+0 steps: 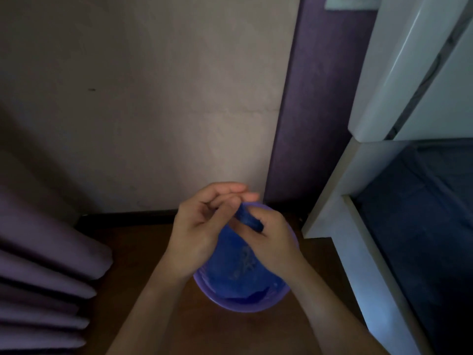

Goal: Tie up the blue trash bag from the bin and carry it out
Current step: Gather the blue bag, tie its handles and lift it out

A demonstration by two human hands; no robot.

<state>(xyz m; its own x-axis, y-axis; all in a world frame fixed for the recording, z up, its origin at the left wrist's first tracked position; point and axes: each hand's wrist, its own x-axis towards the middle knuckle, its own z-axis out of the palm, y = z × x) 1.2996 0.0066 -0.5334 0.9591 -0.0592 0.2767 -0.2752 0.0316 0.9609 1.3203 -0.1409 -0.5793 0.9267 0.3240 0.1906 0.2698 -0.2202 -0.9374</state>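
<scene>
A blue trash bag (pixel 238 262) sits inside a round purple bin (pixel 245 304) on the brown floor, close to the wall. Its top is gathered into a twisted bunch above the bin. My right hand (pixel 271 237) is closed around that bunch from the right. My left hand (pixel 204 219) pinches the bag's upper end from the left, fingers curled over it. Both hands meet directly above the bin, and the bag's neck is largely hidden between them.
A purple curtain (pixel 43 265) hangs in folds at the left. A beige wall (pixel 153 111) with a dark skirting stands behind the bin. White furniture (pixel 340 226) with a dark blue mattress (pixel 422 213) is at the right, and a purple panel (pixel 314 98) is beside it.
</scene>
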